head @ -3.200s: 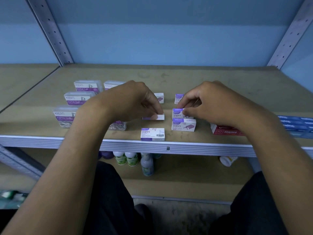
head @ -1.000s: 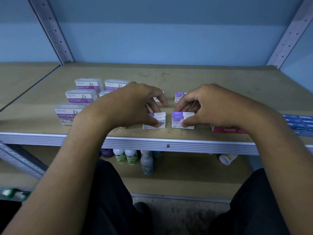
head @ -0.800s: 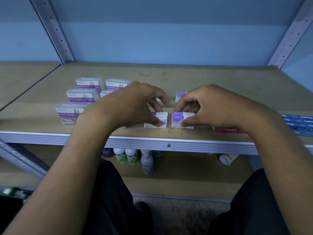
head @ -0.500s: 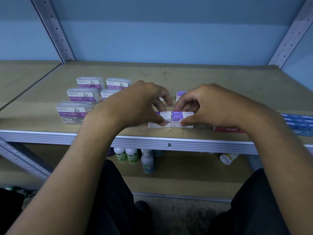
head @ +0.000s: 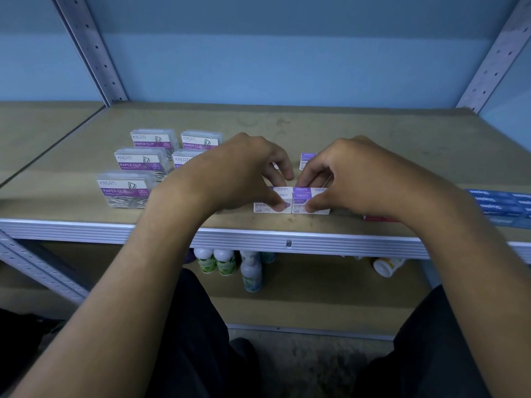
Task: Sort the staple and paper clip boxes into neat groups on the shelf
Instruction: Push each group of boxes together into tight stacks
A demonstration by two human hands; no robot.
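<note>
Two small stacks of white-and-purple staple boxes stand side by side near the shelf's front edge. My left hand [head: 244,173] grips the left stack [head: 271,202] between thumb and fingers. My right hand [head: 362,176] grips the right stack [head: 309,201] the same way. The two stacks touch each other. Another staple box [head: 307,160] stands farther back, partly hidden by my fingers. Several clear paper clip boxes [head: 138,162] with purple labels sit in two rows on the left of the shelf.
The wooden shelf [head: 373,133] has a metal front rail [head: 316,242]. Blue staple boxes [head: 500,203] and a red one [head: 379,218] lie at the right. Small bottles [head: 227,262] stand on the lower shelf. Metal uprights rise at both back corners.
My left hand has slid its stack of staple boxes rightward until it meets the stack under my right hand. The right hand has stayed in place.
</note>
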